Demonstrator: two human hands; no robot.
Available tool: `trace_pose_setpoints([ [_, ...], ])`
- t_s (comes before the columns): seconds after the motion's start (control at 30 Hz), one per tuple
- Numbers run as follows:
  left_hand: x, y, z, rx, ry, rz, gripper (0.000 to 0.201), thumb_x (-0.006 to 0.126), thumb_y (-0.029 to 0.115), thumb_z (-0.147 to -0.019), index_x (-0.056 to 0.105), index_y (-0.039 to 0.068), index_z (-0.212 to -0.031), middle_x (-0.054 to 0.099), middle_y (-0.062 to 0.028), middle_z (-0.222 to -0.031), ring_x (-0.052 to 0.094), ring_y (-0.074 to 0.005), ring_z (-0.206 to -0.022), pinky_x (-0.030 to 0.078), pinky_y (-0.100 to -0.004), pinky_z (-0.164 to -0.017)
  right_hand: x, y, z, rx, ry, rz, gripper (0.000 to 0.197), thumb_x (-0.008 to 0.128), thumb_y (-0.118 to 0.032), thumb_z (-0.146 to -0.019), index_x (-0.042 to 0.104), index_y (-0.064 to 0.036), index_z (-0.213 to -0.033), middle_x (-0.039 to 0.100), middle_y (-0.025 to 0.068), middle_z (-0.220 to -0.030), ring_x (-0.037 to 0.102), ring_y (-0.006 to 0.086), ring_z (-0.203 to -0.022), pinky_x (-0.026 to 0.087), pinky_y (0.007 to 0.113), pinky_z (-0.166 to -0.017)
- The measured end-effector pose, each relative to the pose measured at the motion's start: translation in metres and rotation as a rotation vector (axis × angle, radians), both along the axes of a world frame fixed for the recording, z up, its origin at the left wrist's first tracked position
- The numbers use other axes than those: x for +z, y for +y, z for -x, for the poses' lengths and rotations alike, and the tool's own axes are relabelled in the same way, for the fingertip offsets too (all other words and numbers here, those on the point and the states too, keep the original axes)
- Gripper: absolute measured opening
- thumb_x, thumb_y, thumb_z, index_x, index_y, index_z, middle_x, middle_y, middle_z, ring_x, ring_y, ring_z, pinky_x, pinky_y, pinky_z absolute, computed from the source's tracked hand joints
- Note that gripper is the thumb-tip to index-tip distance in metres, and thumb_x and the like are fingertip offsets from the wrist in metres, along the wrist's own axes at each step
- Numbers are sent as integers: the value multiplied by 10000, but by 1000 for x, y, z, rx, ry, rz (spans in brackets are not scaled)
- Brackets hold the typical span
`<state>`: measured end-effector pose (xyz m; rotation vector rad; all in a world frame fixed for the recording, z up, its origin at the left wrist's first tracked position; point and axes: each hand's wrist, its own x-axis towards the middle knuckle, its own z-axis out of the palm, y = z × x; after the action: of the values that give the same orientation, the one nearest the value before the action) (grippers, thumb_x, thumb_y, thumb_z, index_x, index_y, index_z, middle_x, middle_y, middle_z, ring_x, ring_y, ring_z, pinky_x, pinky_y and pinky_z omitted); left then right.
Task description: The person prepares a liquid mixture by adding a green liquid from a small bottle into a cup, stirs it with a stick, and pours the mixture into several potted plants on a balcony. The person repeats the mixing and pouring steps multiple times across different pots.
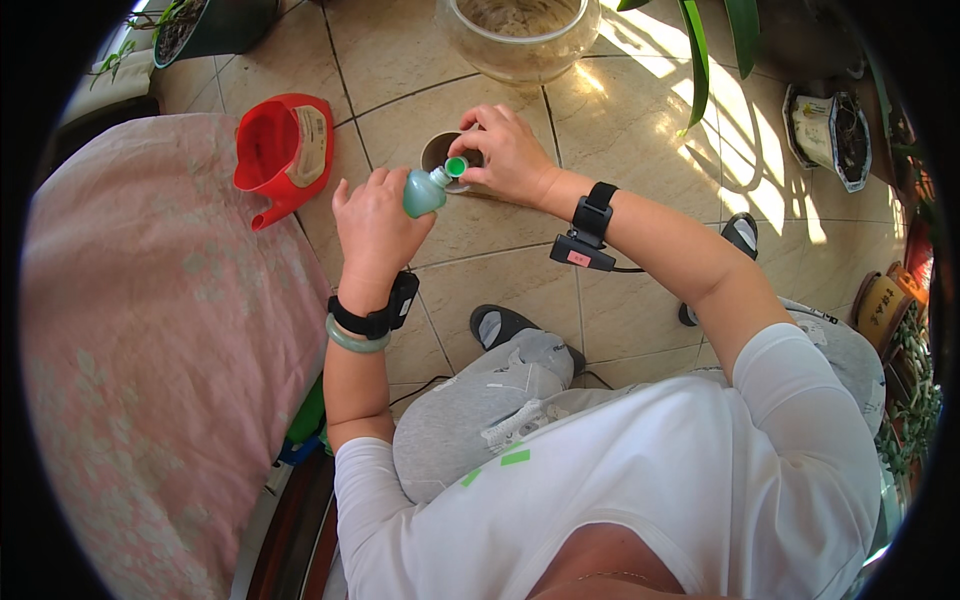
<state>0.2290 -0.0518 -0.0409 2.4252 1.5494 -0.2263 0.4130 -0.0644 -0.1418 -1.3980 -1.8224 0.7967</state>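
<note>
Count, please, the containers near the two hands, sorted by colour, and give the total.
Green: 1, the small pale green plastic bottle with bright green cap, held in the left hand
Red: 1, the red plastic watering can
Brown: 1, the small round brown pot under the right hand
Clear: 1, the large clear glass bowl
Total: 4

Both hands raised — left grip closed, right grip pinching.
</note>
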Motion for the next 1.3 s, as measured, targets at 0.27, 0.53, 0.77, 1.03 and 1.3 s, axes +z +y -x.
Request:
trace_pose_setpoints([
  [0.27, 0, -2, -1, -4, 8, -18, 406, 731, 248, -631, 630, 127, -1006, 627, -67, -921, 623, -273, -837, 360, -517, -969, 1, 0, 0, 9, 11, -18, 203, 780, -213, -624, 685, -186, -801, 545, 30, -1008, 500, 254, -969, 419, 382, -848],
  [0.53, -1, -2, 0, 1, -8, -28, 402, 733, 242, -628, 629, 127, -998, 626, -65, -911, 622, -273, -834, 364, -518, -964, 2, 1, 0, 12, 23, -16, 201, 778, -221, -629, 686, -185, -804, 546, 27, -1002, 500, 253, -966, 419, 382, -847],
  [0.77, -2, -5, 2, 16, -40, -24, 411, 734, 242, -631, 625, 124, -1010, 626, -64, -917, 621, -272, -844, 364, -517, -962, 4, 1, 1, 18, 29, -5, 191, 776, -225, -635, 688, -183, -799, 551, 28, -996, 501, 255, -964, 421, 382, -849],
  [1.03, -9, -4, 11, 98, -220, -28, 499, 756, 230, -618, 597, 115, -1076, 612, -72, -981, 588, -279, -939, 381, -505, -949, 8, 6, -4, 20, 3, -22, 208, 766, -209, -642, 689, -155, -828, 561, 35, -995, 501, 259, -969, 427, 383, -841],
  [1.3, -17, -10, 26, 272, -482, 19, 539, 772, 212, -604, 578, 121, -1099, 603, -69, -996, 574, -288, -969, 378, -483, -962, 28, 16, -7, 134, -280, -126, 175, 705, -134, -650, 644, -129, -814, 593, 15, -925, 529, 225, -930, 398, 363, -812],
])
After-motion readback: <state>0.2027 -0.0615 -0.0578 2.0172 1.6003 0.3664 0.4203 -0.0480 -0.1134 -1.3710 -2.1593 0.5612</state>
